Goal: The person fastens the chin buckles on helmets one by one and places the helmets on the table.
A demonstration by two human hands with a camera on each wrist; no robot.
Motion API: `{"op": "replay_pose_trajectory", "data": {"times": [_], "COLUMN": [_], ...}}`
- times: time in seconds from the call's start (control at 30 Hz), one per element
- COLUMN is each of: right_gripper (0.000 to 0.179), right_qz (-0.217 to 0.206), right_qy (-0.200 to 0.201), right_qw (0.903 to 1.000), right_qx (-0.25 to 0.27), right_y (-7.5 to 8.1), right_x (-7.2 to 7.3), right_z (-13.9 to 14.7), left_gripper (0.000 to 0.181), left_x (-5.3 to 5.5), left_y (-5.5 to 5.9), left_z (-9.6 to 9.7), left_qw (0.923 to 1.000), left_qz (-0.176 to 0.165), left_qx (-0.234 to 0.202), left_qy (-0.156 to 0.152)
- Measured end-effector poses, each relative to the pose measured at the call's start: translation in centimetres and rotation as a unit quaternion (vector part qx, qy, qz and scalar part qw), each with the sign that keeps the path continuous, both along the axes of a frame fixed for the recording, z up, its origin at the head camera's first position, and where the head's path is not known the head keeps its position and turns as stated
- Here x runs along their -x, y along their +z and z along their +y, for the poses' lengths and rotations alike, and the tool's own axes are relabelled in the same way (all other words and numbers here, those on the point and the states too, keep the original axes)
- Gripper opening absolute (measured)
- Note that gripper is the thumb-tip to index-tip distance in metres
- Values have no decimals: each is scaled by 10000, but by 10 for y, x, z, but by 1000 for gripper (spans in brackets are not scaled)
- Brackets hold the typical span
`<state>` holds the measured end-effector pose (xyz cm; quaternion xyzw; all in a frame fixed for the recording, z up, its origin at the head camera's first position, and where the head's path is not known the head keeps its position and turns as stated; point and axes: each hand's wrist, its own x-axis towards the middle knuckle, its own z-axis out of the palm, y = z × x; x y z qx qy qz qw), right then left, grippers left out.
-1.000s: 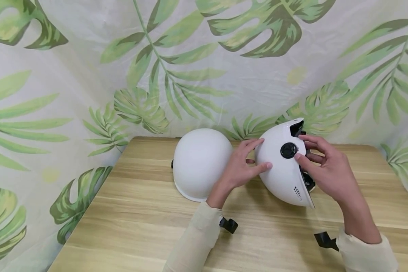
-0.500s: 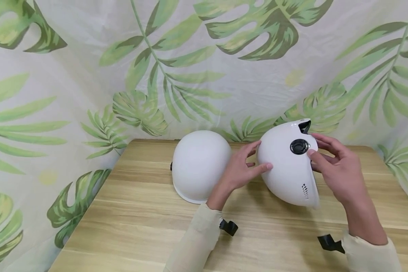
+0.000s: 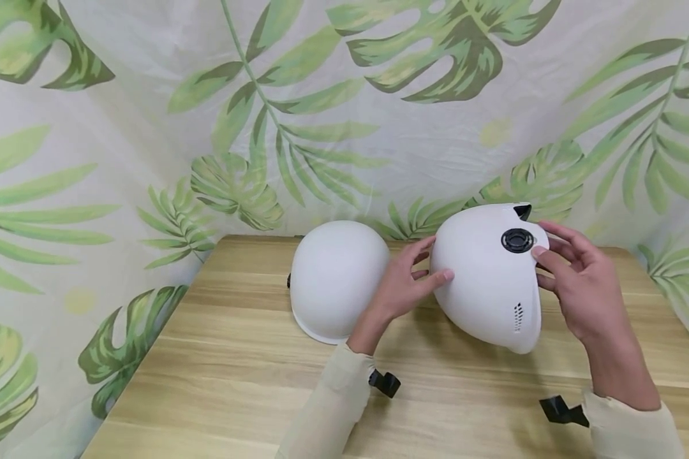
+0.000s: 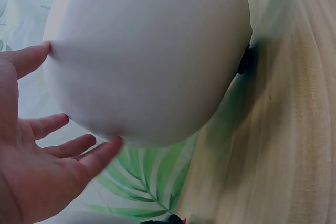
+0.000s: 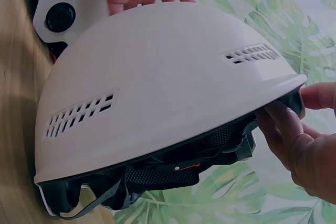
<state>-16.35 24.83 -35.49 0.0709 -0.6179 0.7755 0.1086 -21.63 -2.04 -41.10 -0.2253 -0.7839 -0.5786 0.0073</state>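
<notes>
A white helmet (image 3: 476,280) is tilted on its side at the right of the table, crown towards my left hand and opening to the right. My right hand (image 3: 588,287) grips its rim beside a round black disc (image 3: 517,241); in the right wrist view its fingers (image 5: 283,129) reach inside the edge and the thumb stays outside. Black padding and a strap (image 5: 100,200) show within the shell. My left hand (image 3: 404,280) rests spread fingertips on the crown. Whether the helmet touches the table is unclear.
A second white helmet (image 3: 339,280) stands crown up on the wooden table (image 3: 218,382), just left of my left hand. Behind the table hangs a leaf-patterned cloth (image 3: 344,127). Black mounts (image 3: 385,384) stick out from both wrists.
My right hand has moved right with the helmet's rim, turning the shell so its inside is hidden in the head view. My left hand stays at the crown, almost still.
</notes>
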Motion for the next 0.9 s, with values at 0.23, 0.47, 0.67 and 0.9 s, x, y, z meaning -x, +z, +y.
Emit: {"op": "replay_pose_trajectory", "data": {"times": [0.23, 0.47, 0.67, 0.9], "right_gripper": [40, 39, 41, 42], "right_qz": [-72, -4, 90, 256], "right_qy": [96, 355, 738, 945], "right_qw": [9999, 9986, 9965, 9951], "right_qx": [78, 403, 370, 105], "right_y": [1, -1, -4, -6], "right_x": [1, 2, 4, 3], "right_z": [3, 6, 8, 10], "left_gripper": [80, 80, 79, 79], "left_x": [4, 0, -5, -4], "left_y": [-6, -2, 4, 6], "left_z": [-1, 2, 1, -1], "left_qw": [9995, 9998, 9999, 9998], "left_qz": [14, -94, -86, -42], "left_qx": [197, 70, 39, 134], "left_qy": [-244, -138, 131, 108]}}
